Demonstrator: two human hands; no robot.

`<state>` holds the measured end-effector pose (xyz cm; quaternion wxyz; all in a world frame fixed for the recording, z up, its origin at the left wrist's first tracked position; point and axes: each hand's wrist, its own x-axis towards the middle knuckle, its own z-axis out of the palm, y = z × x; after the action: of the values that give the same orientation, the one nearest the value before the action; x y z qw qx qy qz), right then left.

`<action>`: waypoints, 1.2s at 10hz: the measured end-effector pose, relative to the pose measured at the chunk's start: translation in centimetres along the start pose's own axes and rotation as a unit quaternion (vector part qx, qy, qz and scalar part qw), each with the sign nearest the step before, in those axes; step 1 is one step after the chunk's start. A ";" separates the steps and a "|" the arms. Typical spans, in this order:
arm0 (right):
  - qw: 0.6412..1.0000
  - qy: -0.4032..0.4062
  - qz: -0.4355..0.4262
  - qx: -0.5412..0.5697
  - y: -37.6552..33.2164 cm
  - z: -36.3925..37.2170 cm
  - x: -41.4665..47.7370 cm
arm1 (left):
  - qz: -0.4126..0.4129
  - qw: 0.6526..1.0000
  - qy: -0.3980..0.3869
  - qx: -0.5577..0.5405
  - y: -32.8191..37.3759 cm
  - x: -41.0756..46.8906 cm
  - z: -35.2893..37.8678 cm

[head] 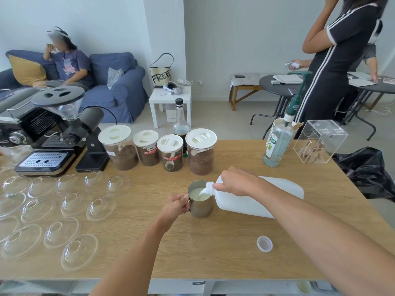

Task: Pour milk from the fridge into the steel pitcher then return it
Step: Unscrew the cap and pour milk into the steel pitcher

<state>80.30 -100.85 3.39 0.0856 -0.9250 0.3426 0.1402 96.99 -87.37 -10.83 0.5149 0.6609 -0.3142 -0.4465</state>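
A steel pitcher (202,207) stands on the wooden table (192,253), partly filled with milk. My left hand (174,205) grips its handle. A white plastic milk jug (245,205) is tipped on its side to the right, its open mouth over the pitcher's rim, and a stream of milk runs into the pitcher. My right hand (237,181) holds the jug near its neck and handle. The jug's white cap (264,243) lies upside down on the table, nearer to me and to the right.
Several clear dome lids (80,253) cover the table's left side. An espresso machine (40,154), a grinder (85,129) and several lidded jars (201,152) line the back. A syrup bottle (277,144) and acrylic box (318,142) stand back right. A person (333,67) stands beyond.
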 end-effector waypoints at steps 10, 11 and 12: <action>1.000 0.001 -0.005 -0.001 0.0 -0.1 0.0 | -0.005 1.000 -0.010 0.007 0.7 -0.4 0.0; 1.000 0.000 -0.005 0.001 0.0 -0.1 0.0 | -0.005 1.000 -0.009 0.010 0.7 -0.4 0.0; 1.000 0.002 -0.005 0.002 0.0 -0.1 0.0 | -0.005 1.000 -0.011 0.014 0.6 -0.4 -0.1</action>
<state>80.36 -100.85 3.47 0.0873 -0.9270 0.3379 0.1377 96.91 -87.15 -10.12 0.5000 0.6644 -0.3230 -0.4520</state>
